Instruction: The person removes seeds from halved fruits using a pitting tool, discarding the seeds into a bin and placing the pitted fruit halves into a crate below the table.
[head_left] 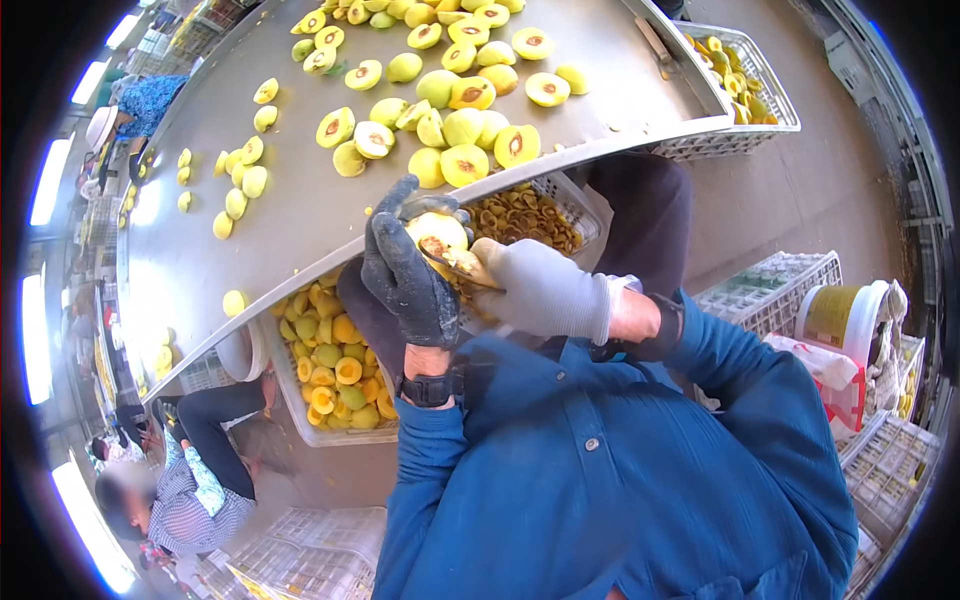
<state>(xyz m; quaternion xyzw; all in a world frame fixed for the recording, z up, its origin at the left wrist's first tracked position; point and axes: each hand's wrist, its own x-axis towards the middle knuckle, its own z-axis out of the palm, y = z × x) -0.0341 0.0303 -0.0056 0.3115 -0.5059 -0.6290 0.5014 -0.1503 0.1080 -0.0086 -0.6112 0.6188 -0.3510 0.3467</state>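
My left hand (410, 275), in a dark, dirt-smeared glove, cups a yellow peach half (436, 232) with its cut face and brown centre turned up. My right hand (548, 288), in a light grey glove, grips a pitting knife by its pale wooden handle (487, 262). The knife's thin curved blade touches the cut face of the peach half. Both hands are close together just off the table's near edge. Below them sits a crate of brown pits (525, 218), partly covered by my hands.
Many halved peaches (465, 165) lie on the metal table (300, 190). A crate of peach halves (340, 365) stands below left, another crate (765, 75) at upper right. A wooden-handled tool (655, 42) lies on the table. Right are stacked crates and a bucket (840, 318); a person (195, 500) sits left.
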